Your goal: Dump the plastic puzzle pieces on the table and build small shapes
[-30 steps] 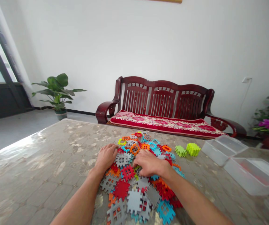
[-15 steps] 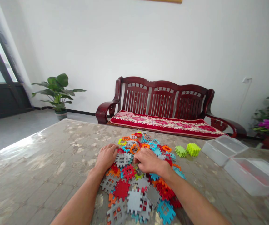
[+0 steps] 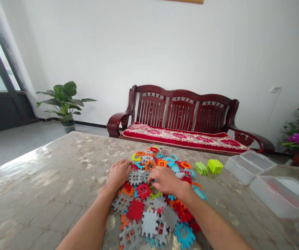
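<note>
Interlocking plastic tiles with notched edges lie in a loose pile on the table, among them a solid red tile point(image 3: 135, 210), a light grey tile point(image 3: 149, 223) and a blue window tile point(image 3: 184, 235). My left hand point(image 3: 119, 173) rests palm down at the pile's left edge, fingers loosely extended, beside a grey grid tile point(image 3: 135, 177). Over the pile's middle, my right hand point(image 3: 165, 178) has its fingers pinched at a grey tile point(image 3: 146, 177), mostly hidden by the hand. A lime ring tile point(image 3: 155, 193) lies just below those fingers.
Right of the pile stand a lime tile group point(image 3: 201, 168) and a neat lime stack point(image 3: 215, 166). Clear plastic boxes point(image 3: 276, 198) sit at the table's right side. Behind the table point(image 3: 47, 194) is a dark red wooden bench point(image 3: 183, 107); a potted plant point(image 3: 67, 100) stands at left.
My right hand has shifted slightly, and a grey tile that lay over the lime ring tile has moved away from it, up and left. My left hand stays in place.
</note>
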### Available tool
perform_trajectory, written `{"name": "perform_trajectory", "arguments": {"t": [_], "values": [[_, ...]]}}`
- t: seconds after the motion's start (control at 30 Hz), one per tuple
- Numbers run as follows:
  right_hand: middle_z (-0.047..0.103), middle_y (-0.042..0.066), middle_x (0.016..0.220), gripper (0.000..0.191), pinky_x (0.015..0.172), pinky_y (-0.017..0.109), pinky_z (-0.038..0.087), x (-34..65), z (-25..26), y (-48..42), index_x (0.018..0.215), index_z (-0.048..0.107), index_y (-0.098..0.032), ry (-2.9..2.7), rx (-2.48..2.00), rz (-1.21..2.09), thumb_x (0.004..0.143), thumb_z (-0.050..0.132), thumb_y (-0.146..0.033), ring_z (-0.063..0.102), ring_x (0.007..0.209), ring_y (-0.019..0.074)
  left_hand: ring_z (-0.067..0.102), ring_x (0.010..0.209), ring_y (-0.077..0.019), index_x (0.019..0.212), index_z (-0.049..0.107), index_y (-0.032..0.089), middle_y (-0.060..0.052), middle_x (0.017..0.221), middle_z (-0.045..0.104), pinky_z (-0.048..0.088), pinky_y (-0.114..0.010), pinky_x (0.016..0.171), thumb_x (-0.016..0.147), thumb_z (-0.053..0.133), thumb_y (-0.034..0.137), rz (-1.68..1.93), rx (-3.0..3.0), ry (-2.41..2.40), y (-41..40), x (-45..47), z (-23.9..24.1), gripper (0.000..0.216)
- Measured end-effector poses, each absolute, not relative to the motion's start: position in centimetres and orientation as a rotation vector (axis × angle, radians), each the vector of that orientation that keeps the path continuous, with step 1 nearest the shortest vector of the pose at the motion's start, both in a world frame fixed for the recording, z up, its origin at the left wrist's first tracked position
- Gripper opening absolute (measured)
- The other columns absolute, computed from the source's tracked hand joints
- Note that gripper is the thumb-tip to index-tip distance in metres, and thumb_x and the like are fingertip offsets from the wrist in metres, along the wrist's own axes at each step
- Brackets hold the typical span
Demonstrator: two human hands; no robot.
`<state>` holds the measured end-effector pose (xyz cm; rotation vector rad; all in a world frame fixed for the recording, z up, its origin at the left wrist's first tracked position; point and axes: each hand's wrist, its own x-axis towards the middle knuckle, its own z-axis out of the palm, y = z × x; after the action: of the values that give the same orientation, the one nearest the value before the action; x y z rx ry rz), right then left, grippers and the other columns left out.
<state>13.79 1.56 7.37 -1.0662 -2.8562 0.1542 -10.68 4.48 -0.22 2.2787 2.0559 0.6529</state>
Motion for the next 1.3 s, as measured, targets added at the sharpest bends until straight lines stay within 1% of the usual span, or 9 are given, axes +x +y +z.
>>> {"name": "perform_trajectory", "arguments": {"t": [0.27, 0.4, 0.6, 0.8, 0.87, 0.97, 1.07, 1.13, 1.3], "values": [[0.068, 0.008, 0.102, 0.025, 0.085, 0.030, 0.042, 13.2, 6.7, 0.7, 0.104, 0.064, -0.019, -3.014, -1.025, -0.095, 0.082, 0.054, -0.011, 0.058, 0.100, 0.0210, 0.061, 0.110, -0.0211, 0.109, 0.069, 0.026, -0.005, 0.119, 0.068, 0.042, -0.036, 0.101, 0.094, 0.039, 0.027, 0.656, 2.269, 2.060, 4.5, -10.7, -0.2, 0.033], [0.065, 0.007, 0.104, 0.030, 0.086, 0.030, 0.042, 13.8, 7.2, 1.2, 0.108, 0.063, -0.021, -2.889, -1.049, -0.105, 0.083, 0.052, -0.008, 0.056, 0.100, 0.0197, 0.062, 0.110, -0.0213, 0.109, 0.069, 0.026, -0.005, 0.118, 0.068, 0.042, -0.036, 0.101, 0.093, 0.040, 0.028, 0.672, 2.275, 2.053, 4.4, -10.7, -0.1, 0.033], [0.064, 0.006, 0.103, 0.026, 0.087, 0.027, 0.042, 16.3, 8.1, 2.6, 0.100, 0.065, -0.022, -2.465, -1.427, -0.169, 0.088, 0.045, -0.009, 0.057, 0.101, 0.0175, 0.061, 0.112, -0.0222, 0.111, 0.069, 0.026, -0.005, 0.119, 0.068, 0.042, -0.037, 0.101, 0.094, 0.039, 0.028, 0.667, 2.283, 2.048, 4.6, -10.8, -0.4, 0.034], [0.068, 0.003, 0.106, 0.032, 0.090, 0.027, 0.042, 19.6, 6.9, 2.5, 0.098, 0.068, -0.023, -2.361, -1.598, -0.003, 0.079, 0.049, -0.006, 0.060, 0.103, 0.0173, 0.061, 0.113, -0.0219, 0.111, 0.068, 0.027, -0.004, 0.121, 0.067, 0.041, -0.037, 0.102, 0.094, 0.039, 0.028, 0.646, 2.268, 2.053, 4.6, -10.8, -0.3, 0.034], [0.069, 0.002, 0.111, 0.033, 0.091, 0.027, 0.042, 19.9, 6.8, 2.5, 0.102, 0.068, -0.024, -2.292, -1.659, 0.068, 0.079, 0.050, -0.009, 0.061, 0.105, 0.0178, 0.061, 0.112, -0.0217, 0.111, 0.068, 0.027, -0.004, 0.120, 0.067, 0.042, -0.037, 0.101, 0.094, 0.038, 0.028, 0.650, 2.269, 2.051, 4.5, -10.7, -0.1, 0.035], [0.069, 0.004, 0.115, 0.030, 0.093, 0.031, 0.041, 19.7, 6.9, 2.6, 0.109, 0.067, -0.024, -2.263, -1.713, 0.100, 0.081, 0.056, -0.022, 0.059, 0.108, 0.0218, 0.062, 0.111, -0.0210, 0.110, 0.069, 0.027, -0.004, 0.119, 0.068, 0.042, -0.036, 0.101, 0.093, 0.039, 0.027, 0.654, 2.262, 2.053, 4.3, -10.6, 0.2, 0.034], [0.069, 0.007, 0.116, 0.040, 0.091, 0.036, 0.042, 19.0, 7.0, 3.0, 0.117, 0.064, -0.022, -2.343, -1.762, 0.081, 0.078, 0.063, -0.033, 0.058, 0.109, 0.0270, 0.062, 0.111, -0.0208, 0.111, 0.069, 0.027, -0.004, 0.119, 0.068, 0.042, -0.035, 0.102, 0.094, 0.039, 0.027, 0.648, 2.255, 2.058, 4.2, -10.5, 0.4, 0.034], [0.069, 0.009, 0.115, 0.042, 0.091, 0.038, 0.041, 18.7, 6.8, 3.2, 0.118, 0.063, -0.021, -2.399, -1.774, 0.047, 0.078, 0.063, -0.033, 0.057, 0.109, 0.0280, 0.061, 0.112, -0.0213, 0.111, 0.068, 0.026, -0.005, 0.120, 0.068, 0.042, -0.036, 0.102, 0.094, 0.038, 0.027, 0.635, 2.267, 2.056, 4.2, -10.6, 0.4, 0.035], [0.069, 0.010, 0.112, 0.034, 0.092, 0.038, 0.041, 18.3, 6.2, 3.2, 0.114, 0.064, -0.021, -2.444, -1.754, -0.051, 0.083, 0.058, -0.032, 0.058, 0.108, 0.0265, 0.061, 0.113, -0.0216, 0.113, 0.068, 0.026, -0.005, 0.122, 0.067, 0.042, -0.036, 0.102, 0.094, 0.037, 0.029, 0.606, 2.299, 2.049, 4.5, -10.8, 0.0, 0.036]]}}
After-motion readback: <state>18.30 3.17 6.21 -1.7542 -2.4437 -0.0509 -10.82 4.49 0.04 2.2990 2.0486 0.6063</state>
